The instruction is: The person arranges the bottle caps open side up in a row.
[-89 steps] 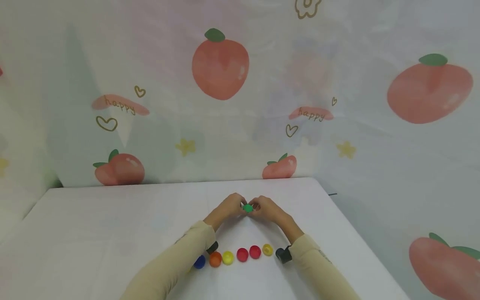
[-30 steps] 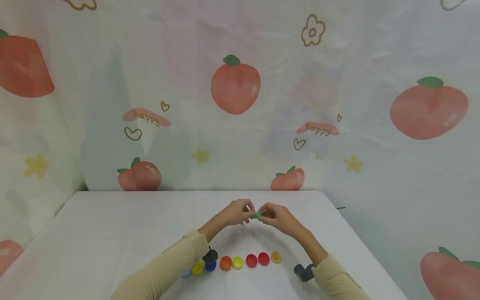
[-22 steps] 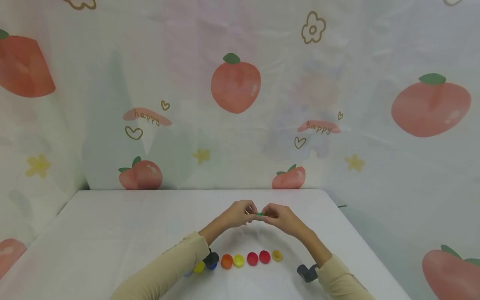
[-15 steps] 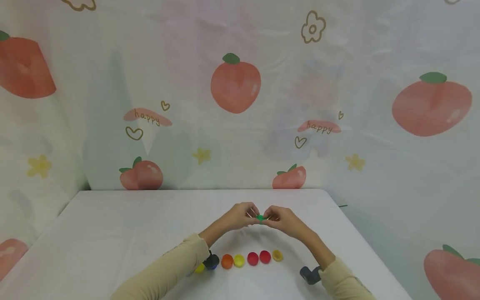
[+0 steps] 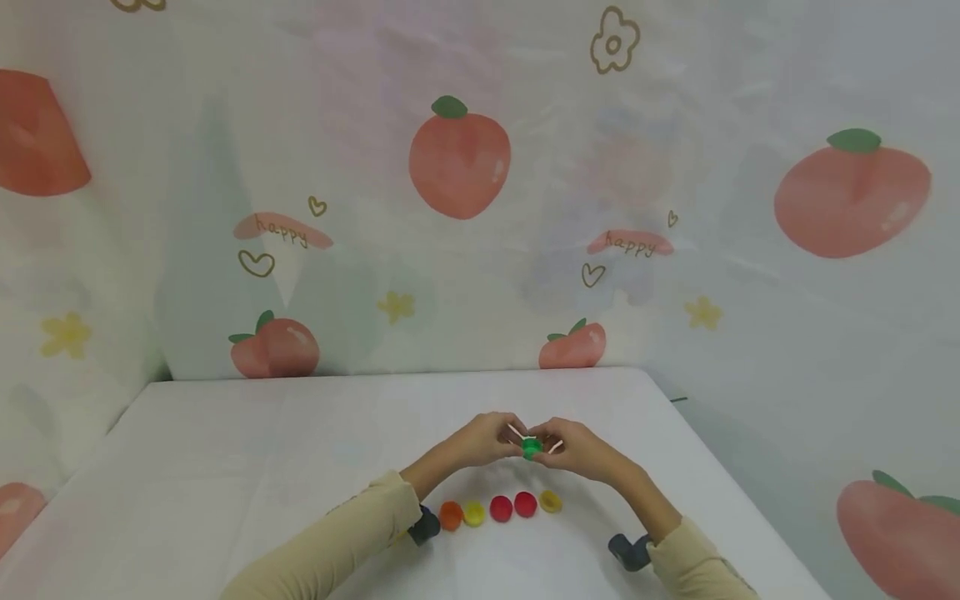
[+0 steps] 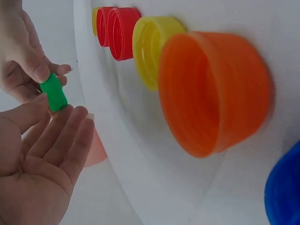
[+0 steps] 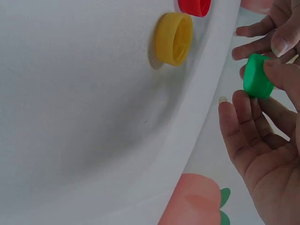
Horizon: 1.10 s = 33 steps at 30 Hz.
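A small green bottle cap (image 5: 532, 448) is held up above the white table between both hands. My left hand (image 5: 487, 438) grips its left side; in the left wrist view the thumb and fingertips touch the green cap (image 6: 54, 93). My right hand (image 5: 583, 450) pinches it from the other side, its thumb on the green cap (image 7: 258, 76) in the right wrist view. The other fingers of both hands are spread loosely. Nearer the body, a row of caps stands on the table: orange (image 5: 451, 516), yellow (image 5: 473, 513), two red (image 5: 501, 508), and darker yellow (image 5: 551, 501).
A blue cap (image 6: 286, 187) shows at the edge of the left wrist view; in the head view the left arm covers that end of the row. Dark wrist cameras (image 5: 630, 552) hang under the sleeves. The white table (image 5: 247, 467) meets a fruit-printed cloth (image 5: 360, 208) behind.
Both hands have come a little nearer the body and rightward, keeping the green cap between them. The cap has been turned and more of it shows. The head view has shifted slightly.
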{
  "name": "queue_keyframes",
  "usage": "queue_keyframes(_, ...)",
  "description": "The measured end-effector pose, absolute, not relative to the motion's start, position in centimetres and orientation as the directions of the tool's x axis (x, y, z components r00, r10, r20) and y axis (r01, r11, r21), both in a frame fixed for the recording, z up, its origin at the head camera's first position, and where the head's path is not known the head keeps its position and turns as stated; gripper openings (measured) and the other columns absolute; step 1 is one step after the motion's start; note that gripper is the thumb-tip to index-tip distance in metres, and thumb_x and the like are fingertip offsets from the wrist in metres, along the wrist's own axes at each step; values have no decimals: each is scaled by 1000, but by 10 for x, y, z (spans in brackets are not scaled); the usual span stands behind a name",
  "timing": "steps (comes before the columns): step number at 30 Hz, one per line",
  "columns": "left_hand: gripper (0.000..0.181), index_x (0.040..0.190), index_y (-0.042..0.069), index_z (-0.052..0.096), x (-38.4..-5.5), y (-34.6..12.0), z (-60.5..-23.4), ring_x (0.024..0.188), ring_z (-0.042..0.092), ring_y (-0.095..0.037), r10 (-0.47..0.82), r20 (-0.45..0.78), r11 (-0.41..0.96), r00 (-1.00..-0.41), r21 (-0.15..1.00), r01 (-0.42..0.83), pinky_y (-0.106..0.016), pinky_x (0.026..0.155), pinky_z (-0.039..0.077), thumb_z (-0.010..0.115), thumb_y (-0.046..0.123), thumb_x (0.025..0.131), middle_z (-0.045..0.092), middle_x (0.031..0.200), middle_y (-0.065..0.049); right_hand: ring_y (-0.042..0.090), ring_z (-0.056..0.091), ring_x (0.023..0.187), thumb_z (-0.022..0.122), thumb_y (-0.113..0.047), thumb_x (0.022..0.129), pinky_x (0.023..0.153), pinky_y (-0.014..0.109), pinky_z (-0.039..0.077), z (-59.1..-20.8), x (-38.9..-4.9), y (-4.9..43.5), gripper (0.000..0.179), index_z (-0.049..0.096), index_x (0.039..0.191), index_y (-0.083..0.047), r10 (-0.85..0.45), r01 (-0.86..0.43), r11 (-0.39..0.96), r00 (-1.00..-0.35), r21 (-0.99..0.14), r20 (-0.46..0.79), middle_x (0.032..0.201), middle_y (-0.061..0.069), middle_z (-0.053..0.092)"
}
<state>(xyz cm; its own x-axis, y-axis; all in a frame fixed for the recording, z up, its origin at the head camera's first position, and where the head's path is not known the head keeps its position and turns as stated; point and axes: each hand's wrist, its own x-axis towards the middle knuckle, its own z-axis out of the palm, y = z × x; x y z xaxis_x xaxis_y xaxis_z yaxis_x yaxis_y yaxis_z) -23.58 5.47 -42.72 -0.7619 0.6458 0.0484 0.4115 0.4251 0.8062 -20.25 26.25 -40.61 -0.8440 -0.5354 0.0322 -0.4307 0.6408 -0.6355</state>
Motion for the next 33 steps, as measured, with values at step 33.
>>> queue_keyframes(33, 34, 120, 10, 60, -224, 31, -419, 102, 61, -13, 685, -128, 533, -717, 760, 373, -24, 81, 50, 67, 20, 89, 66, 111, -3, 16, 53, 83, 76, -11, 78, 76, 35, 51, -417, -187, 278, 24, 61, 98, -12, -384, -205, 869, -853, -450, -353, 87, -3, 55)
